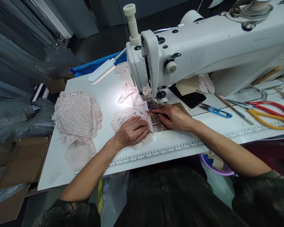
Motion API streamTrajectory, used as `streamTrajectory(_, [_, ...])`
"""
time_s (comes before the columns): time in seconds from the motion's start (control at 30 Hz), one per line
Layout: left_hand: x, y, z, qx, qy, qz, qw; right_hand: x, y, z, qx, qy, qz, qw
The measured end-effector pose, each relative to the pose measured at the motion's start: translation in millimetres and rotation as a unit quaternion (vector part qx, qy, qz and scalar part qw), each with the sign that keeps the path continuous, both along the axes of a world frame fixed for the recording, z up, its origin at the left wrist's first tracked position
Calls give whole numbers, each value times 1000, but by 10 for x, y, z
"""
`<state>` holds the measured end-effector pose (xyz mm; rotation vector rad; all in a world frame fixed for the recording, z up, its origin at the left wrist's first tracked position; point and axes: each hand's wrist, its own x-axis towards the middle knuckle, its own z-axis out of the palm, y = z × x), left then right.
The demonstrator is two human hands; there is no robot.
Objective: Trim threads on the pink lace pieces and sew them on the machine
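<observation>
Under the sewing machine's presser foot [152, 105] lies the edge of a pale pink lace piece [123, 117]. My left hand [132, 131] rests flat on this lace, fingers side by side and slightly bent, left of the needle area. My right hand [171, 116] is just right of the presser foot, its fingers stretched out over the brown plate [181, 108] on the machine bed. Its fingertips reach the lace's right edge; whether they pinch it I cannot tell. More lace [130, 91] lies behind the foot.
A lace pile [77, 110] sits at the table's left. Right of the machine head are a black phone [191, 98], blue thread snips [216, 111] and red-and-yellow-handled scissors [269, 113]. A ruler strip [165, 152] runs along the front edge. A lamp [101, 71] lights the lace.
</observation>
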<state>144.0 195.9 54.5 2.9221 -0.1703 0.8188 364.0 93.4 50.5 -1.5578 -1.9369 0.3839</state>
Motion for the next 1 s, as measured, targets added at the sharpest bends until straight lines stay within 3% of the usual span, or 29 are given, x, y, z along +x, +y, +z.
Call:
streamTrajectory(0.73, [-5, -21, -25, 17, -29, 1, 999, 27, -35, -82, 27, -12, 32, 999])
streamTrajectory(1.0, [-7, -39, -10, 4, -34, 9, 999, 25, -24, -80, 72, -53, 129, 988])
